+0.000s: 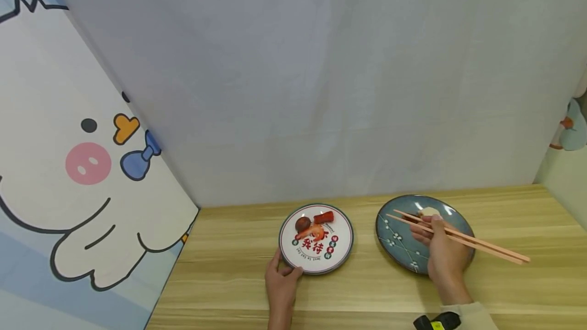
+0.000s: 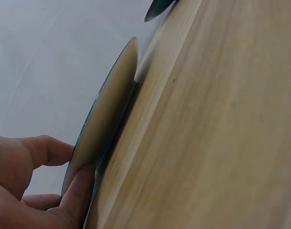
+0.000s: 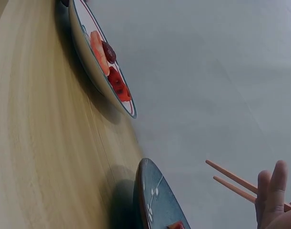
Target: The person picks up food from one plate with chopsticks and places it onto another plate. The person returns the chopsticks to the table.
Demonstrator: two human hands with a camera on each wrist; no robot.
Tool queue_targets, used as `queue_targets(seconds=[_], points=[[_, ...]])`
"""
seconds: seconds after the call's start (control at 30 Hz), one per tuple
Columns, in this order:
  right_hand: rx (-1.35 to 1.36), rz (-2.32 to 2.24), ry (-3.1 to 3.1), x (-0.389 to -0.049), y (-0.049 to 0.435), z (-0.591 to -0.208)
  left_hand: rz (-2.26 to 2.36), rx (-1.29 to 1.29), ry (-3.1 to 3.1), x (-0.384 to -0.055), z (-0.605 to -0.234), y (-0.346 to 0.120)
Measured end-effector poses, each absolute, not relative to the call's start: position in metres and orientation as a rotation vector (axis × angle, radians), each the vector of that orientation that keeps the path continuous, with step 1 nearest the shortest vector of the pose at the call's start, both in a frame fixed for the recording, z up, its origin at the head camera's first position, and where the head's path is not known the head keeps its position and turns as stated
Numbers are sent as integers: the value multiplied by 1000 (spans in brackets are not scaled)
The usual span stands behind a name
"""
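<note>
My right hand (image 1: 447, 256) holds a pair of wooden chopsticks (image 1: 488, 247) above a dark blue plate (image 1: 399, 253) with white flower sprigs. Their tips are slightly apart with no food between them. On the blue plate lie a whitish piece (image 1: 428, 212) and a reddish-brown piece (image 3: 175, 225), partly hidden by the hand. My left hand (image 1: 281, 284) grips the near-left rim of a white plate (image 1: 337, 258) with red characters, thumb and fingers against its edge. That plate carries a shrimp (image 1: 312, 232), a brown round piece (image 1: 302, 224) and a red chunk (image 1: 323, 217).
Both plates stand on a wood-grain table (image 1: 220, 269). A pale cloth backdrop (image 1: 321, 90) rises behind it. At the left is a panel with a white cartoon figure (image 1: 46, 116). A black band (image 1: 437, 321) circles the right wrist.
</note>
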State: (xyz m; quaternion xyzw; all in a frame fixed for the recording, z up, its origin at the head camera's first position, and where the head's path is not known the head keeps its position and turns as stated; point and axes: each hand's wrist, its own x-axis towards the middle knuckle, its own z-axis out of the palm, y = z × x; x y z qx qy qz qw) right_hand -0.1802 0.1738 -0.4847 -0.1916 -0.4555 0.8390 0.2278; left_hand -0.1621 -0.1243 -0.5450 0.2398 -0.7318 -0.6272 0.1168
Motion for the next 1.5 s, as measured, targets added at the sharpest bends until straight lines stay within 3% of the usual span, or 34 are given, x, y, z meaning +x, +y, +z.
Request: queue_targets(seconds=[1.5], points=[[-431,2230,-1595,-174,128,-486,-1874,657,-2127,-162,-543,-125]])
